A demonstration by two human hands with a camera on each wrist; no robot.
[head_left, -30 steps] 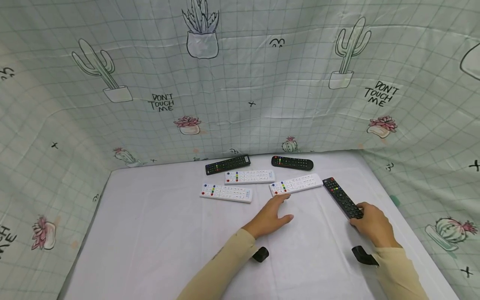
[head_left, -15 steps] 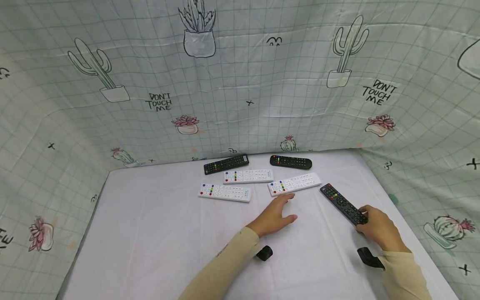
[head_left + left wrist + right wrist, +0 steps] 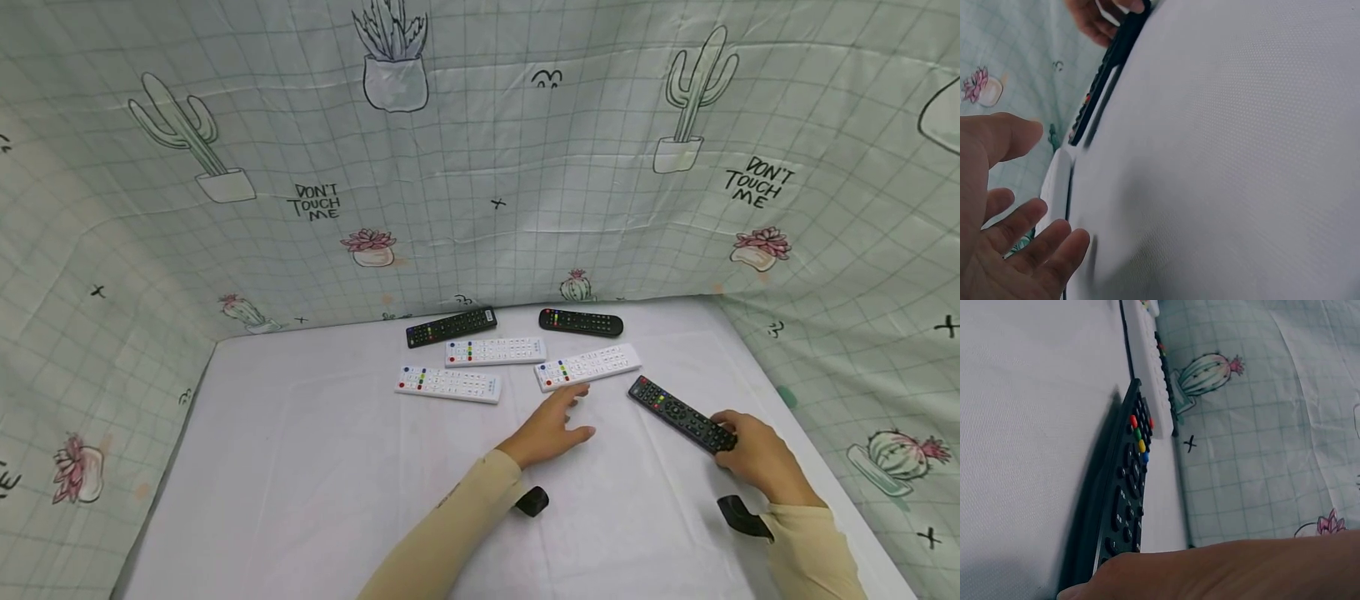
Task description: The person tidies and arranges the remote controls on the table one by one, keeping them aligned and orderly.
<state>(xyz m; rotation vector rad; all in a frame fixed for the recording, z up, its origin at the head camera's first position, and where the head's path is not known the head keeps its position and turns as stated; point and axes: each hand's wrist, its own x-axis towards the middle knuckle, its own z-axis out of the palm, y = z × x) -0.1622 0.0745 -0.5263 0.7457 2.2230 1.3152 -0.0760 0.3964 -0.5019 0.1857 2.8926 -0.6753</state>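
In the head view my right hand [image 3: 761, 454] pinches the near end of a black remote control [image 3: 678, 412] with coloured buttons. Its far end points up and to the left. Seen from the right wrist, the remote [image 3: 1125, 481] casts a shadow on the cloth beside it. My left hand [image 3: 546, 429] holds nothing, its fingers spread and thumb apart. Those fingertips reach to the lower edge of a white remote [image 3: 588, 367]. From the left wrist, the left hand [image 3: 1016, 212] shows spread fingers over the white cloth.
Two more white remotes [image 3: 495, 351] [image 3: 448, 385] lie left of centre. Behind them is a black remote [image 3: 452, 327], and another black remote [image 3: 581, 322] lies at the back edge. A printed cactus curtain [image 3: 465, 167] encloses the white table [image 3: 300, 483].
The far end of the black remote in my right hand has swung left and toward me. The right hand has shifted slightly right and nearer. My left hand has barely moved.
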